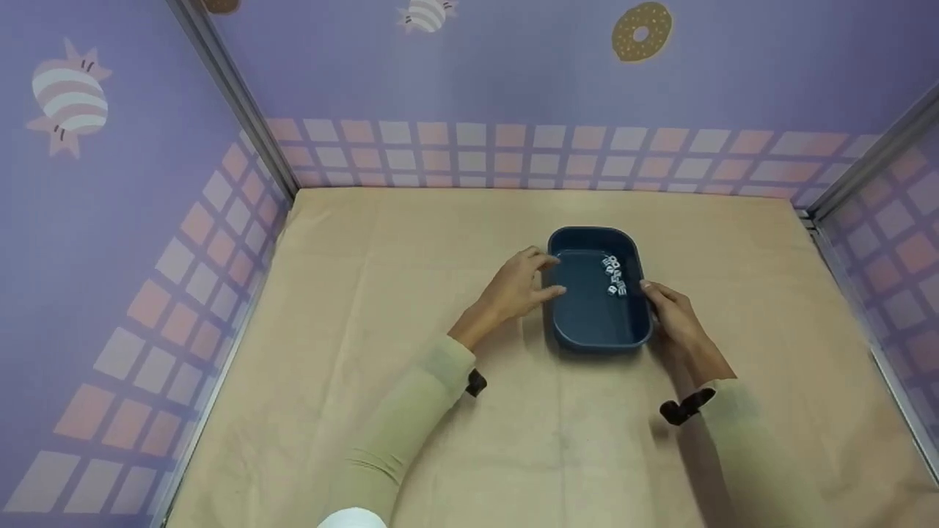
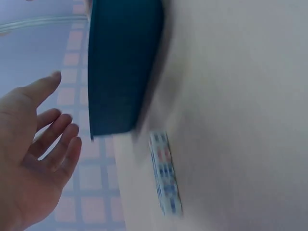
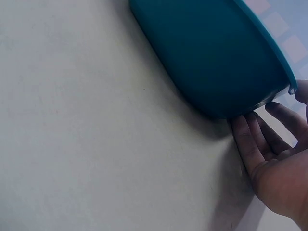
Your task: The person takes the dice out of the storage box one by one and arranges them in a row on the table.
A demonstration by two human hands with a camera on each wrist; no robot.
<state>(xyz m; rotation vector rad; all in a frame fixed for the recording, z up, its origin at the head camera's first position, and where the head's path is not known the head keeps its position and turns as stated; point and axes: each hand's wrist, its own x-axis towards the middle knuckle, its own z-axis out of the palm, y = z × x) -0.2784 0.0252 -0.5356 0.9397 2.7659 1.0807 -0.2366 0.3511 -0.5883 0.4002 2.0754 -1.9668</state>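
Fingers of the right hand (image 1: 676, 317) grasp the blue tray (image 1: 585, 312), toward the far edge of the bench (image 1: 411, 235); the left hand (image 1: 513, 286) is spread, gripping nothing — best keep the tray level, so the white cubes (image 1: 613, 270) don't slide.

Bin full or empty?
Neither: white cubes lie in the bin, along the right side in the head view; the rest looks bare.

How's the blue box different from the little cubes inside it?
The box is big; the cubes are tiny. The box is plain blue; the cubes are white with dark marks. The right hand holds the box, while no hand touches the cubes. Both are between the right hand and the left hand.
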